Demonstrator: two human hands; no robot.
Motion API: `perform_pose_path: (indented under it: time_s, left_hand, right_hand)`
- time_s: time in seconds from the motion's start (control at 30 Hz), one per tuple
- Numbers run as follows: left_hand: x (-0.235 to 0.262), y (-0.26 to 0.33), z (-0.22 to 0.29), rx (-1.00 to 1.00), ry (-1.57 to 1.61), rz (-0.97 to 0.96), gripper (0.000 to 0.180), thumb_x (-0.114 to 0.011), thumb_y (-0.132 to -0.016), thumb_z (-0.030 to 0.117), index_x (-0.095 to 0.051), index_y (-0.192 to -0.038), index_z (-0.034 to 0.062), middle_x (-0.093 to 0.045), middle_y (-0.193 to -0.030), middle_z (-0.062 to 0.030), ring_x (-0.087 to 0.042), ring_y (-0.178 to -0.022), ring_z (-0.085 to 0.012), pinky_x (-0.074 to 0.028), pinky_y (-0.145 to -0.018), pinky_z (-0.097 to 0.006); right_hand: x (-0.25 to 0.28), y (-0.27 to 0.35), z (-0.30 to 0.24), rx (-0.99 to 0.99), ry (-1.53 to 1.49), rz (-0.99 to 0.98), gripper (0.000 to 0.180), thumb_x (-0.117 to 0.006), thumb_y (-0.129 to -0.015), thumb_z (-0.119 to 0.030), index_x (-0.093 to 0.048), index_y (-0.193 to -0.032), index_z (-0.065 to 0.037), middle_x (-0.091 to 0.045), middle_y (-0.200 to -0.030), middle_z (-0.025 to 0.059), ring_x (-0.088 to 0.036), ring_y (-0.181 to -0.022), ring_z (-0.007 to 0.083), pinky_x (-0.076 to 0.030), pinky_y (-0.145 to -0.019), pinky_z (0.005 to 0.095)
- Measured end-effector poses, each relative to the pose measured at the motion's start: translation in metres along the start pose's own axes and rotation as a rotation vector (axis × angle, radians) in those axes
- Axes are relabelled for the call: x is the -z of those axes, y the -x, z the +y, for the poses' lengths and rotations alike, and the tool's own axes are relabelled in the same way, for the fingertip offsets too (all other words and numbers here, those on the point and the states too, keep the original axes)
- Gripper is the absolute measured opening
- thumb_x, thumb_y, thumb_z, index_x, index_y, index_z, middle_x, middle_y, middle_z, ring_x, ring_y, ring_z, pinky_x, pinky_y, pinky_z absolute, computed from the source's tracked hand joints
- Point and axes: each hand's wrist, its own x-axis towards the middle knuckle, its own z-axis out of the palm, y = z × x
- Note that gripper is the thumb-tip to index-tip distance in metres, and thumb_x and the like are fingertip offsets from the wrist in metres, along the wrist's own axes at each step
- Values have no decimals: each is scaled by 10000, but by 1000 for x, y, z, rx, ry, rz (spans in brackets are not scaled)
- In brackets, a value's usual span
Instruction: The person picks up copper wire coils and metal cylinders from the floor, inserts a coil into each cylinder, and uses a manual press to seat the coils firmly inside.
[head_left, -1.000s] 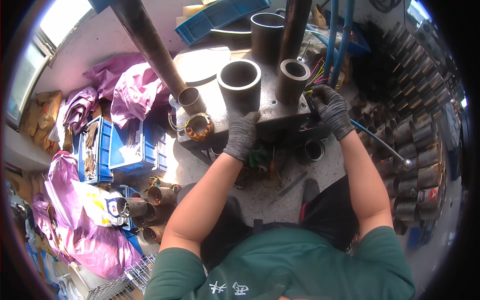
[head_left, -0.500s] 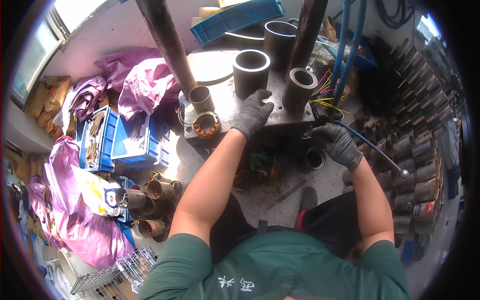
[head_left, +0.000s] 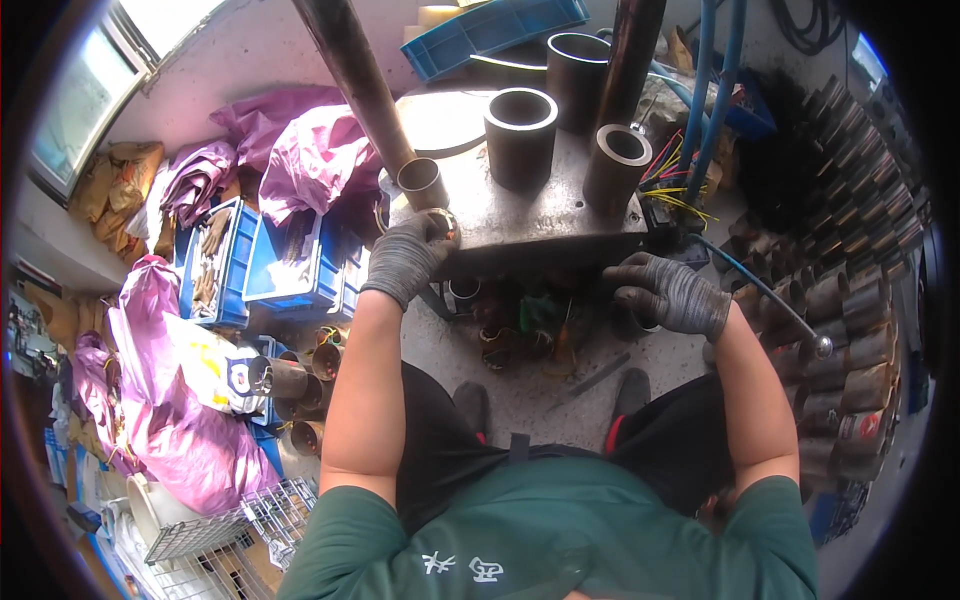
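My left hand (head_left: pixel 408 258), gloved in grey, reaches forward with the forearm nearly straight and bare from elbow to wrist; its fingers (head_left: pixel 432 240) are curled around a small shiny metal ring (head_left: pixel 444 222) at the front left corner of the grey steel surface (head_left: pixel 545 215), gripping it from the near side. My right hand (head_left: pixel 668 292), in the same kind of glove, sits lower, just below the front edge of the surface at its right end; the elbow is bent outward, the wrist turned inward; its fingers are folded into a loose fist, and I cannot tell whether they hold anything. On the surface stand a short dark tube (head_left: pixel 520 135) at the middle, a second tube (head_left: pixel 617 165) to its right, and a smaller pale one (head_left: pixel 421 183) just behind the ring. Blue crates (head_left: pixel 275 270) lie to my left; pink plastic bags (head_left: pixel 305 155) are heaped behind them; rows of metal sleeves (head_left: pixel 850 300) stack up on my right.
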Motion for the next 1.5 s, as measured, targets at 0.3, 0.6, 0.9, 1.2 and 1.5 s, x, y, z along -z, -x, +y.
perform_pose_path:
  time_s: [0.3, 0.6, 0.9, 1.2, 1.5]
  left_hand:
    - [-17, 1, 16, -119, 409, -45, 234, -677, -973, 244, -729, -1138, 87, -741, -979, -115, -711, -864, -216, -567, -796, -354]
    - [-25, 38, 89, 161, 1842, -666, 172, -608, -935, 122, -641, -1088, 50, -661, -969, -42, -638, -864, -138, -554, -780, -234]
    - [-48, 37, 79, -506, 1224, -371, 455, -587, -908, 241, -623, -1258, -47, -687, -1150, -141, -681, -1051, -215, -575, -946, -348]
    - [-43, 36, 79, -486, 1131, -545, 306, -630, -883, 208, -666, -1094, -10, -683, -1002, -102, -662, -944, -187, -561, -819, -342]
    - [-74, 43, 91, -890, 543, -303, 229, -695, -903, 37, -691, -1132, 37, -691, -1156, -143, -694, -1091, -302, -564, -961, -373]
  right_hand:
    - [-9, -14, 3, -95, -75, -35, 389, -615, -1034, -313, -713, -1273, -22, -702, -1213, 176, -678, -1143, 352, -533, -1023, 408]
    - [-6, -15, -8, -330, -480, 165, 305, -696, -989, -176, -718, -1252, -21, -756, -1136, 133, -701, -1084, 219, -550, -993, 364]
    - [-3, -9, -22, -322, -657, 242, 285, -601, -1021, -222, -734, -1158, -10, -749, -1025, 88, -698, -990, 169, -552, -922, 313]
    - [-12, -12, -12, -581, -1383, 91, 481, -590, -1050, -436, -642, -1306, -33, -692, -889, 72, -681, -730, 155, -562, -644, 309]
    - [-33, -7, 32, -589, -747, 117, 425, -719, -925, -205, -646, -1296, -10, -711, -963, 100, -694, -819, 169, -576, -714, 314]
